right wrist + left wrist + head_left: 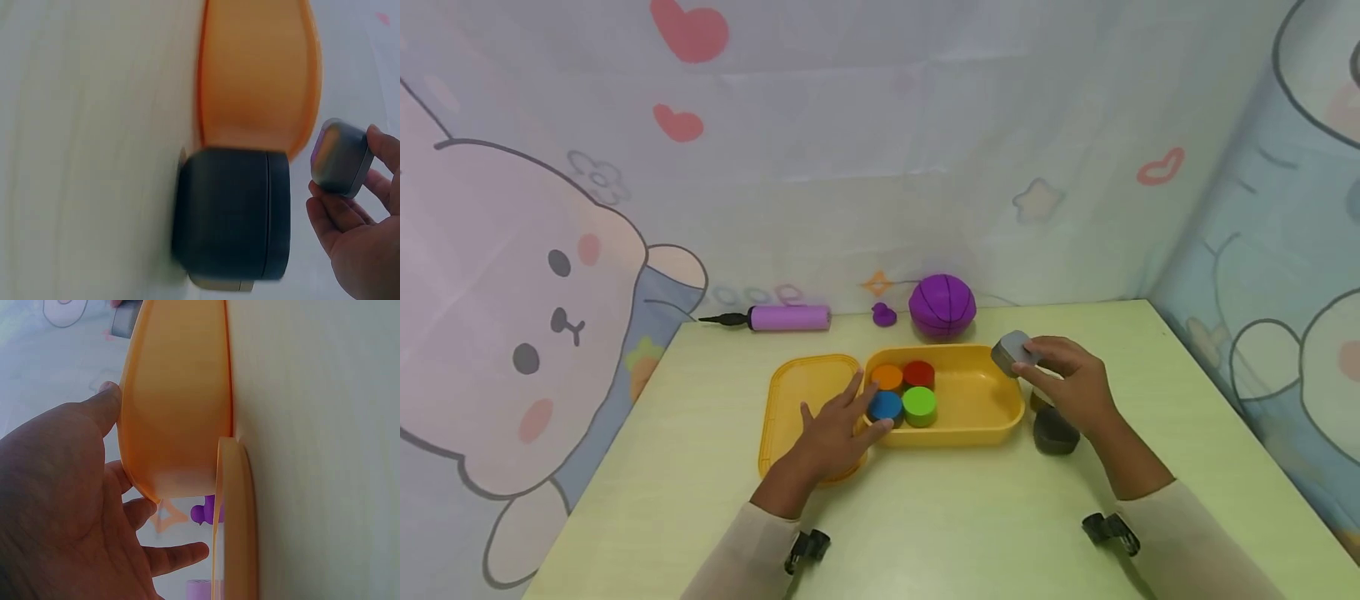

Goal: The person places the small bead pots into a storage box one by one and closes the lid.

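Observation:
A yellow plastic container (pixel 973 433) stands on the table with orange, red, blue and green round pieces in its left half. My left hand (pixel 835 433) rests at the container's left rim, its fingers spread and fairly straight. In the left wrist view, thumb and fingertips touch that rim. My right hand (pixel 1071 379) pinches a small grey rounded-square box (pixel 1013 352) between thumb and fingers, above the container's right end. The box's lid seam shows in the right wrist view. Below that hand, a black rounded box (pixel 1056 432) stands right of the container, beside a partly hidden brownish one (pixel 219 284).
The yellow lid (pixel 790 400) lies left of the container, under my left hand. Along the back are a purple pump (pixel 790 317), a small purple duck (pixel 883 315) and a purple ball (pixel 942 306). A printed cloth (pixel 850 150) hangs behind the table (pixel 940 525).

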Motion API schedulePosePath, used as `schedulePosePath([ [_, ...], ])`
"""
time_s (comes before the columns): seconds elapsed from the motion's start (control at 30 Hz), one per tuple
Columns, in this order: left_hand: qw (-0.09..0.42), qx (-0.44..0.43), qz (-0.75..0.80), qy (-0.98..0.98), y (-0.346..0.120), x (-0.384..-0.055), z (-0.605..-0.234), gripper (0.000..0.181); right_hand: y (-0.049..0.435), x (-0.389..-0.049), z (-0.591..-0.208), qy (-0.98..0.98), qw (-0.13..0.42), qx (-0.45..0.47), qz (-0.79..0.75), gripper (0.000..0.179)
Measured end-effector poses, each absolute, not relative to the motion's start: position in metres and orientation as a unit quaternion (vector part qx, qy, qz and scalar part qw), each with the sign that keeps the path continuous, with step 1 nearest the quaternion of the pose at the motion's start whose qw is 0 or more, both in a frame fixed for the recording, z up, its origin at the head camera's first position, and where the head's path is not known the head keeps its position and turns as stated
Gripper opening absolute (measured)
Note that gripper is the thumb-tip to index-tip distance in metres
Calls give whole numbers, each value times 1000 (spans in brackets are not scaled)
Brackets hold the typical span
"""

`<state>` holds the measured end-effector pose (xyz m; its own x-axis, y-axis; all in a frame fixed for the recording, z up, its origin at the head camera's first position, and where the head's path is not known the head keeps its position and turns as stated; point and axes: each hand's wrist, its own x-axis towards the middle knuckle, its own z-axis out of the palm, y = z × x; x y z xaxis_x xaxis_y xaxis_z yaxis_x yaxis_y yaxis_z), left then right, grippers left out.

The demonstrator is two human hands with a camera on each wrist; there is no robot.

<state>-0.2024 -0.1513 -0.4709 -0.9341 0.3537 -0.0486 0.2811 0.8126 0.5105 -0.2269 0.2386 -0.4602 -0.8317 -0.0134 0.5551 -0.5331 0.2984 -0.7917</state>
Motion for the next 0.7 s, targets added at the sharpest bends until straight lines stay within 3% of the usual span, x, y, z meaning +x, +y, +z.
schedulePosePath([
  [0.3,76,168,254,950,-151,-203,-470,80,210,-232,-461,-836,207,164,481,34],
  [0.53,73,167,259,949,-152,-203,-472,80,200,-243,-466,-862,150,169,453,39],
  [0.7,74,167,259,949,-153,-203,-471,80,194,-250,-465,-869,151,200,427,41],
])
